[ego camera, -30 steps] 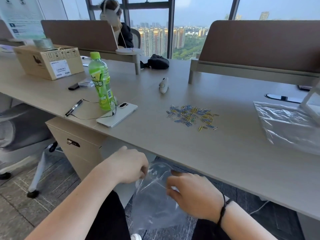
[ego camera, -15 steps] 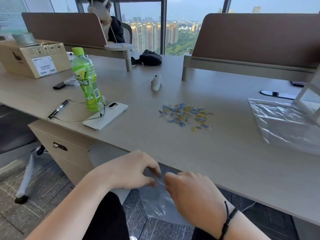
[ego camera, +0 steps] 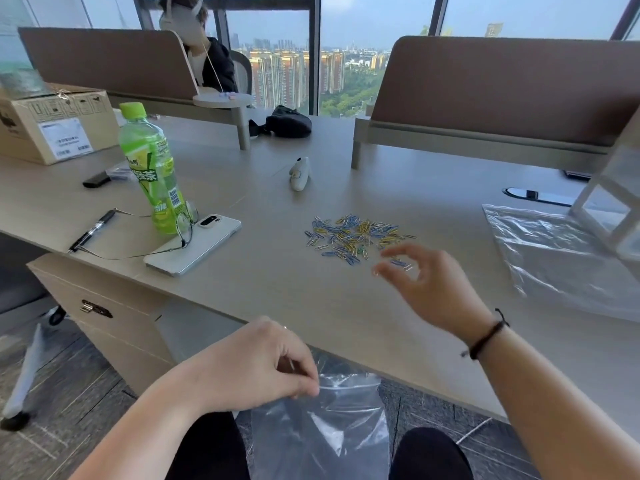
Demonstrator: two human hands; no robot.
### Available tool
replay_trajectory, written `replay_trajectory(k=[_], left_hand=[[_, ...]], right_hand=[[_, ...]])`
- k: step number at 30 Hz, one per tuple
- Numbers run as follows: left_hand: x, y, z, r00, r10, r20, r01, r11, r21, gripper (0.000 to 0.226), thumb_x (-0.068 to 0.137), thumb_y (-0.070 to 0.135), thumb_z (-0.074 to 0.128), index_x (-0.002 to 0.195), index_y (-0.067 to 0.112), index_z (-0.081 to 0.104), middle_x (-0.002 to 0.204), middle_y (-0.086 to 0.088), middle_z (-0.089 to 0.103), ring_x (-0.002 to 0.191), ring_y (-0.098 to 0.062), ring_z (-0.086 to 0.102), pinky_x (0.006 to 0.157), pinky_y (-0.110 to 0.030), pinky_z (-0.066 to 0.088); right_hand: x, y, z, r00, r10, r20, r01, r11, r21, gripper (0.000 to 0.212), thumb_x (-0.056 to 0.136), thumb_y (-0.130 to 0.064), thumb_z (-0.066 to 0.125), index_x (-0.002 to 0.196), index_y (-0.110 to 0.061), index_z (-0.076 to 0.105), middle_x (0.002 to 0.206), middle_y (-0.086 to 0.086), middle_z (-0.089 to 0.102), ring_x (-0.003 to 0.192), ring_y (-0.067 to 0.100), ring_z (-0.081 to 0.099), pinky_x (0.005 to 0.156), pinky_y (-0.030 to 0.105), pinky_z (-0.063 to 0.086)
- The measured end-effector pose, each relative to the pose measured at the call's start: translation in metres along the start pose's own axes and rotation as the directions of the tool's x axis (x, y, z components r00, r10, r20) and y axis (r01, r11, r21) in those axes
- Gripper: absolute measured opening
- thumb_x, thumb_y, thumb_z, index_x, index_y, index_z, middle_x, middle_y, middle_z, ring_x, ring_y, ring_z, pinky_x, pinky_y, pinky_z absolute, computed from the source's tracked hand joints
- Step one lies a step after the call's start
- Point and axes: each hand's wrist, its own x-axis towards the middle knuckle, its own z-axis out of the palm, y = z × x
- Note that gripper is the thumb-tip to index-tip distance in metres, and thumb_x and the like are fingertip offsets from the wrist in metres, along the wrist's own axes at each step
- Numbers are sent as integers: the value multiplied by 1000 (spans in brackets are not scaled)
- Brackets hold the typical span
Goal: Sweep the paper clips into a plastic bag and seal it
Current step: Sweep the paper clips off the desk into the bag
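A person sits at a pale wooden surface (ego camera: 270, 289), seen from their own head. The left hand (ego camera: 252, 368) is below the surface's near edge, its grip pinching the top rim of a clear plastic bag (ego camera: 332, 424) that hangs down between the knees — likely held there so the mouth sits under the edge, ready to catch what gets swept off. The paper clips (ego camera: 356, 237), blue, yellow and a few green, lie in a loose scatter on the surface, none yet in the bag. The right hand (ego camera: 426, 278) hovers just at the near side of the scatter, fingers loosely curved and holding nothing, seemingly poised to rake the clips toward the edge. Half a second ago both hands were low at the bag's rim, working it together; since then the right hand has let go and risen over the surface to the clips, while the left alone keeps the bag.
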Motion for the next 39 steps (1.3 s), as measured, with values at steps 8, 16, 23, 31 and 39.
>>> replay_trajectory(k=[8,16,23,31,39], left_hand=[[-2,-4,-1,1000,-6,-25,7,1000,28,4,79,32,82,81,29,81,82,12,75,76,-7,70,73,-28,57],[-1,-7,1,999,29,-34,-28,999,35,4,78,30,84,81,29,81,82,14,75,78,-1,69,74,-21,55],[1,-9,2,995,75,-60,-72,996,46,5,78,31,84,82,32,81,81,13,75,81,-5,69,76,-26,55],[1,-7,3,987,131,-87,-126,990,67,7,78,30,83,84,27,83,78,13,78,76,-3,71,77,-29,54],[2,-7,2,985,146,-90,-138,987,84,7,79,31,83,84,26,83,78,14,78,75,-2,72,74,-28,55]], right_hand=[[35,45,35,949,127,289,-1,917,-398,75,93,-69,26,155,-28,21,165,-2,18,152,14,12,123,38,7],[4,13,43,897,-126,423,223,957,-187,50,101,-50,35,145,-27,45,159,-11,34,146,5,25,118,22,11],[-25,-11,58,857,-227,463,117,960,253,53,98,-55,37,117,-18,69,124,-7,70,116,8,62,106,33,43],[-27,-40,69,895,-87,438,-289,635,716,58,100,-52,34,103,-10,74,101,23,73,95,30,70,96,43,49],[-12,-46,76,906,3,424,-353,559,750,64,98,-61,28,112,-16,71,113,15,72,107,22,69,102,40,50]])
